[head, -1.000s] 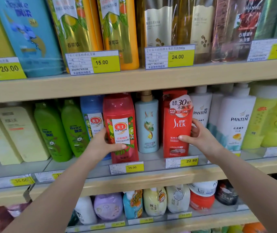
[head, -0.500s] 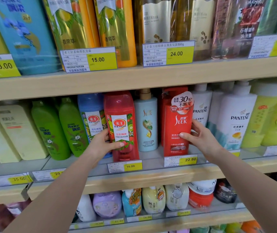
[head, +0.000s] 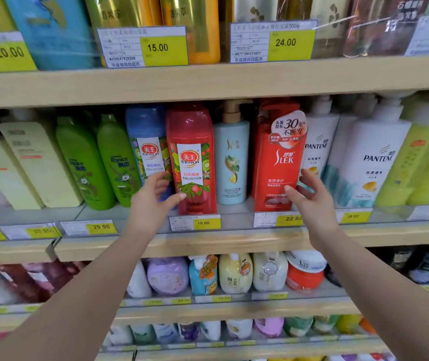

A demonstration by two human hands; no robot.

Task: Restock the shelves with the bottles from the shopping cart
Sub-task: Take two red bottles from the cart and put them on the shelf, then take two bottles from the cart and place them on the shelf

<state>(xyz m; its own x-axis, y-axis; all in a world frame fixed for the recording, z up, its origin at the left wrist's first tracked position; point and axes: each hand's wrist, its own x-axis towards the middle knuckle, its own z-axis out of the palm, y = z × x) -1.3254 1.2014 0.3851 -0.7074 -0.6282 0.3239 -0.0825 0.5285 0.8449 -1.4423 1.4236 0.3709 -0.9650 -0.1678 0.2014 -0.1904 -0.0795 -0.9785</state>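
On middle shelf [head: 208,243] | both red bottles [head: 191,157] [head: 277,162] upright | hands [head: 153,201] [head: 309,196] beside

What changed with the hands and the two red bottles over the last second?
Both hands loosened: the left hand eased off the red Meiwang bottle, thumb still touching, and the right hand opened beside the red Slek bottle. Both bottles stayed upright on the middle shelf.
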